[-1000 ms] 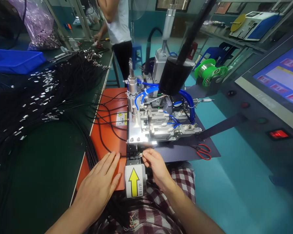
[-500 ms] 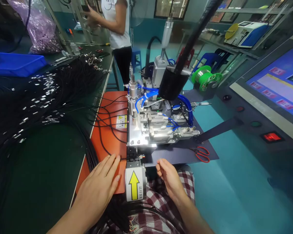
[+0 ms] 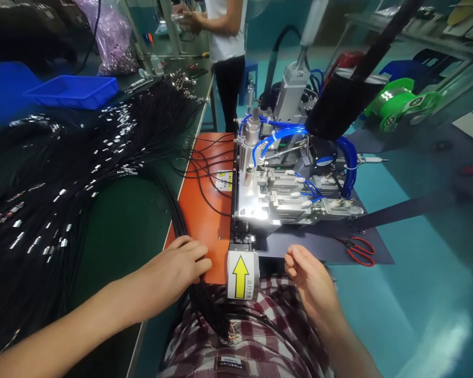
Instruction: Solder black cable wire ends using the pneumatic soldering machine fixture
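Left hand (image 3: 187, 260) is laid over the cable bundle (image 3: 211, 310) — grip cannot be told; right hand (image 3: 307, 270) is held narrow, apparently empty. Several cables (image 3: 200, 167) are routed to the machine (image 3: 244, 199) — the bundle is apparently not yet loaded.

Tightly packed, the black bundle (image 3: 207, 307) is swept in a curve off the dark table (image 3: 122, 226) and over the orange board's (image 3: 216, 223) near-left part. Midway, it's covered by the left hand (image 3: 185, 262). Below, it's draped down onto checked cloth (image 3: 276, 346), its bare wire ends (image 3: 232, 334) splayed, copper-toned and pale.
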{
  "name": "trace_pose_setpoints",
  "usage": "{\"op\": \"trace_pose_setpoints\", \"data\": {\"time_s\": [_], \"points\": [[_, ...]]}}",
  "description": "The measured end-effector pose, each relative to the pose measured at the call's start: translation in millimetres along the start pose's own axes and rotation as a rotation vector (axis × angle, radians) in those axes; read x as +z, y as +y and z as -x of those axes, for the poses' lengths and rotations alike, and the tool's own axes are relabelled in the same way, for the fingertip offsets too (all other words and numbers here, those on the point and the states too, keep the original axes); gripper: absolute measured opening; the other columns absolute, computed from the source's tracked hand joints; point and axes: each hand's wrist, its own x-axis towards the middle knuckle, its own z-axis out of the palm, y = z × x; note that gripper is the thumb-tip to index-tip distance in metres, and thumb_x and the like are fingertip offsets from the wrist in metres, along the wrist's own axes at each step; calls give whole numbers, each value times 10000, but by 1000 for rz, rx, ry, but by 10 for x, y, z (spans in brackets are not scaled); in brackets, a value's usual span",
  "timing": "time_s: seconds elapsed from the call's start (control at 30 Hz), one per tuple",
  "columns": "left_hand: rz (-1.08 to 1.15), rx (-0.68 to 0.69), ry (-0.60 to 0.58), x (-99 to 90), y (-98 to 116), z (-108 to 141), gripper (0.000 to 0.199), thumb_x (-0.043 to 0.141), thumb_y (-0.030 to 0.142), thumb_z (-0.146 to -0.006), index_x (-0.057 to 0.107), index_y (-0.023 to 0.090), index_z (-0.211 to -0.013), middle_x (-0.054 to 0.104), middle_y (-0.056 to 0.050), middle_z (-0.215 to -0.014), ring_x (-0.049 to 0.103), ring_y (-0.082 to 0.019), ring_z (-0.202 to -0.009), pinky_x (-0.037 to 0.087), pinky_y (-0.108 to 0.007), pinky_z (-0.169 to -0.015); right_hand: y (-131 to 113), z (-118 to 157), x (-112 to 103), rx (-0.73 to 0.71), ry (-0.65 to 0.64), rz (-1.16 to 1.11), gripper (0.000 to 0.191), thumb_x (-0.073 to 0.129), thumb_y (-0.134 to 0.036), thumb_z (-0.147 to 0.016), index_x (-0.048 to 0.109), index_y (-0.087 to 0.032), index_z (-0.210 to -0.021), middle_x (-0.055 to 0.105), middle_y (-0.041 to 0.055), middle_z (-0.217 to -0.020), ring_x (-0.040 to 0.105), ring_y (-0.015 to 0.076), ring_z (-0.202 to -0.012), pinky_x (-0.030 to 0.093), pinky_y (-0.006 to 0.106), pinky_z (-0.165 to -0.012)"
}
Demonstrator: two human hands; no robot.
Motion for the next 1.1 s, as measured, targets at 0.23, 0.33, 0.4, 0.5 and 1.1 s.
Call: {"op": "trace_pose_setpoints", "data": {"time_s": [0.23,0.33,0.4,0.5,1.1], "points": [[428,-86,-196,-203,-140,-59,194,546,25,-728,610,208,-732,534,16,-829,516,-155,-841,376,-244,-734,-89,97,110,-20,-46,92,234,598,-379,-833,526,-181,-729,455,-38,-643,339,88,-559,314,197,-543],[722,-130,-184,-259,-212,-112,89,595,110,-740,630,191,-754,584,2,-844,551,-150,-791,414,-237,-705,-80,144,129,-60,-54,150,240,573,-384,-851,526,-184,-728,459,-42,-636,352,84,-552,320,197,-539],[892,-181,-36,-246,-228,-138,43,611,221,-779,625,180,-777,592,-3,-799,552,-145,-748,426,-239,-689,-76,192,170,-107,-99,213,202,584,-362,-848,544,-189,-751,470,-44,-634,378,81,-551,328,194,-530],[931,-283,217,-159,-190,-163,152,574,332,-830,600,184,-807,581,2,-760,534,-139,-731,420,-234,-675,-101,273,284,-159,-196,253,157,643,-276,-804,591,-219,-941,535,-31,-738,436,80,-579,374,192,-541],[85,217,2,47,569,-525,111,502,123,-818,550,193,-889,569,-61,-919,512,-221,-857,423,-342,-754,-272,300,310,-329,-65,238,70,643,-262,-793,602,-205,-796,581,-25,-673,512,101,-556,426,219,-548]]}}
